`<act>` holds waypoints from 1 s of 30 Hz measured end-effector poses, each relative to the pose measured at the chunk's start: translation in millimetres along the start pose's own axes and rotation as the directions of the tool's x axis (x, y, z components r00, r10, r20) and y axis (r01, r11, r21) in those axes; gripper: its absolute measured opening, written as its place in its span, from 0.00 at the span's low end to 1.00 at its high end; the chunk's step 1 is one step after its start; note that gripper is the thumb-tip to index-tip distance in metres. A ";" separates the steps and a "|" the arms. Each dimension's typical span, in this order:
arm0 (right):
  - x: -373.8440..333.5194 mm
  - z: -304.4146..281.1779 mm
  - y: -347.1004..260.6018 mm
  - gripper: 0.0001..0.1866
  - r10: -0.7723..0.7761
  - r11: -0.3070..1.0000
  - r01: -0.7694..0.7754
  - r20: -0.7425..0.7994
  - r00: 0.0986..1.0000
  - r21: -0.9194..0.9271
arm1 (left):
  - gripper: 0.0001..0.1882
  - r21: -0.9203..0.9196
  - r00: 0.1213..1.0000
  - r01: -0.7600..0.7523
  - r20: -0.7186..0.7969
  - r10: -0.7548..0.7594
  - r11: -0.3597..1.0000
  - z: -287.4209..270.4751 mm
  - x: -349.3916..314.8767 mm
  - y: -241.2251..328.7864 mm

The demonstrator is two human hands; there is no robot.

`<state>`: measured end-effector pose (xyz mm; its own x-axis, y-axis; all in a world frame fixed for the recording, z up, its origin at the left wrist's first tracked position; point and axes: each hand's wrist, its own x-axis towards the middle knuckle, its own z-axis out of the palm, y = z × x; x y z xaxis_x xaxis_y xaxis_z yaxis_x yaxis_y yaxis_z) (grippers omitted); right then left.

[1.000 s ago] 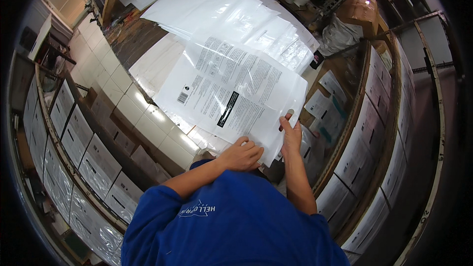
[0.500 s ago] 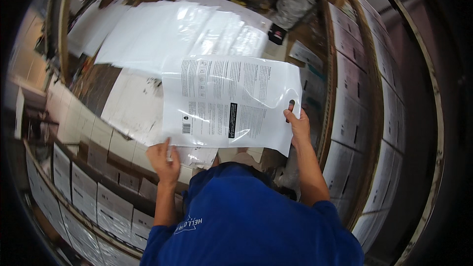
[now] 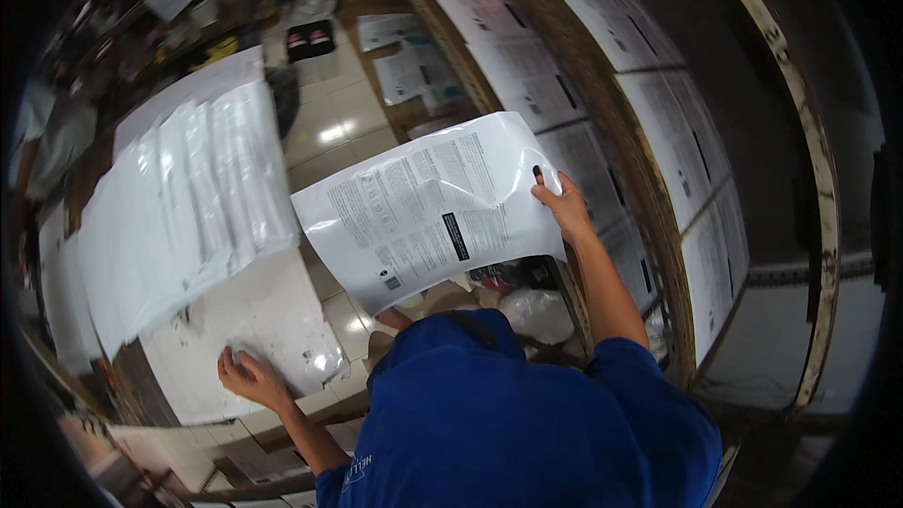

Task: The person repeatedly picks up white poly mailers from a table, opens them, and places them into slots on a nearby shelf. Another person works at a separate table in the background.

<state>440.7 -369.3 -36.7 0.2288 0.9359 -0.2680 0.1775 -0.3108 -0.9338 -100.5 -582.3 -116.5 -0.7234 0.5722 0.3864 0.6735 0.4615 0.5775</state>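
Note:
My right hand (image 3: 564, 209) grips a white plastic bag (image 3: 404, 226) at its right end, beside the oval handle hole. The bag is flat and glossy, with dark print, pictograms, a black block and a barcode. Its left end hangs free and curls a little. Away from the bag, my left hand (image 3: 252, 378) is over a pale board (image 3: 226, 320) with loosely bent fingers apart and nothing in them. Beyond that hand, overlapping glossy white bags (image 3: 188, 198) lie spread in a row on the table.
Racks with stacks of printed white sheets (image 3: 583, 19) run along the right, behind wooden rails (image 3: 602, 85). A metal post (image 3: 800, 132) stands farther right. On the tiled floor (image 3: 329, 113) lie a black item (image 3: 310, 39) and a clear plastic bundle (image 3: 536, 315).
My view has turned to the right toward the racks. The left hand has come away from the bag's near-left corner, while the right hand keeps its hold and the bag now tilts.

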 end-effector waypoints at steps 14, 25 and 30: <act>-3.8 -180.8 120.0 0.28 0.025 0.883 -0.241 -0.472 0.881 -0.403 | 0.17 0.254 0.975 -0.214 0.115 0.191 0.943 7.2 9.0 -7.7; 116.7 -276.4 149.1 0.27 -0.175 0.775 -0.187 -0.489 0.854 -0.604 | 0.14 0.457 0.965 -0.257 0.078 0.249 0.852 17.5 2.0 20.3; 166.8 -341.5 174.2 0.22 -0.182 0.754 -0.310 -0.637 0.749 -0.580 | 0.15 0.577 0.955 -0.296 0.165 0.246 0.761 11.3 7.9 2.3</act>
<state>836.7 -324.0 -163.1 0.7490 0.6515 0.1209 0.6177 -0.6205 -0.4831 -103.0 -569.1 -120.3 -0.5001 0.7720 0.3923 0.8144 0.5733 -0.0900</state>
